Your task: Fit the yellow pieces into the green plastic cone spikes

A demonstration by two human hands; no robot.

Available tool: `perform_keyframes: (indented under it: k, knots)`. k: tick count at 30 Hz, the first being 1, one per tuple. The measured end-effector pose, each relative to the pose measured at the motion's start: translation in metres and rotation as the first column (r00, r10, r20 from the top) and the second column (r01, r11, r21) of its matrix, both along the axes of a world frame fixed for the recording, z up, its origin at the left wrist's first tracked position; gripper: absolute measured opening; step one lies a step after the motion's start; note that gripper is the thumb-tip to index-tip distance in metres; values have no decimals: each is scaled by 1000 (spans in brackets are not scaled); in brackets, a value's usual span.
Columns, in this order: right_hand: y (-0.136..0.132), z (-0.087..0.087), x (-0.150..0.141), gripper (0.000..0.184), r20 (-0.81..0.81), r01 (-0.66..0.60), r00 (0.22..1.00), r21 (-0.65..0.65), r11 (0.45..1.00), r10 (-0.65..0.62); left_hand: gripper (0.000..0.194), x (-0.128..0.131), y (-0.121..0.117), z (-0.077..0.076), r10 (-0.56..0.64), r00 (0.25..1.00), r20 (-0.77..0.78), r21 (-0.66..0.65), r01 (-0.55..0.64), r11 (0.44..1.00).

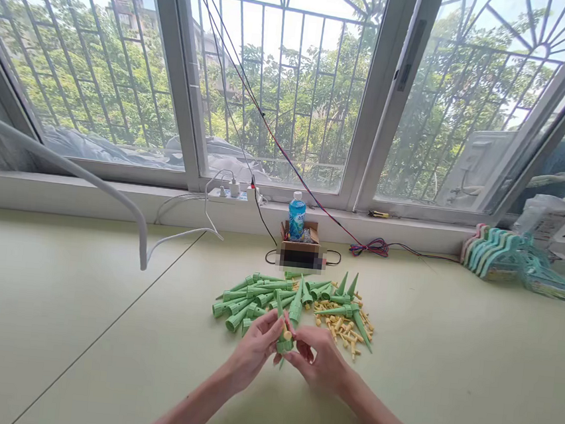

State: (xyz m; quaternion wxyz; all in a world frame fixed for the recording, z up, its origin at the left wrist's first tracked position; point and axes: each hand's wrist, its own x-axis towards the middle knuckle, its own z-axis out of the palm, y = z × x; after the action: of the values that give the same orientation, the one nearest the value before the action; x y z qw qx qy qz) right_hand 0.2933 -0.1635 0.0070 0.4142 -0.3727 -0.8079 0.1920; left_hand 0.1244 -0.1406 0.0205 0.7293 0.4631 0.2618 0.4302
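Note:
My left hand [257, 346] is closed round a green plastic watering spike [284, 346], its pointed end away from me and its wide collar towards me. A small yellow valve peg [287, 335] shows at the side of the collar. My right hand [322, 361] pinches the same spike from the right, thumb and fingertips at the collar beside the peg. Part of the spike is hidden by my fingers. Just beyond lie a pile of green spikes [240, 306] and, to the right, a heap of yellow pegs [349, 332] with several spikes on top.
Behind the pile, a blue-labelled bottle [297, 217] stands in a small cardboard box [300, 246]. A coiled cable [372, 247] lies right of it, with pastel hangers [495, 256] farther right. A white bent tube [132, 214] reaches over the left. Windows line the back.

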Motion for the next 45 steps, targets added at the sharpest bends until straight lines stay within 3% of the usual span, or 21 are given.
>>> perform_keyframes:
  k: [13,18,23,27,33,38,45]
  knots:
    - [3,-5,0,35,18,8,1000,2,1000,-8,35,2,0,1,46,999,-19,-3,-46,999]
    - [11,-10,4,31,0,58,998,3,998,-58,32,-2,4,5,142,987,-78,95,-134,986]
    - [18,-10,10,39,-109,183,977,6,983,-182,33,-2,6,5,306,929,-210,257,-249,934]
    - [19,-7,11,38,-159,253,957,53,966,-242,33,0,5,-3,302,911,-282,391,-179,903]
    - [17,-4,11,34,-200,252,953,109,962,-227,29,4,0,-13,254,870,-423,473,-26,881]
    - [14,-5,10,28,-142,166,979,139,976,-146,18,4,-4,-10,336,780,-528,609,72,790]
    - [11,-5,6,27,-77,147,987,132,980,-138,7,4,-4,-10,364,709,-604,616,126,778]
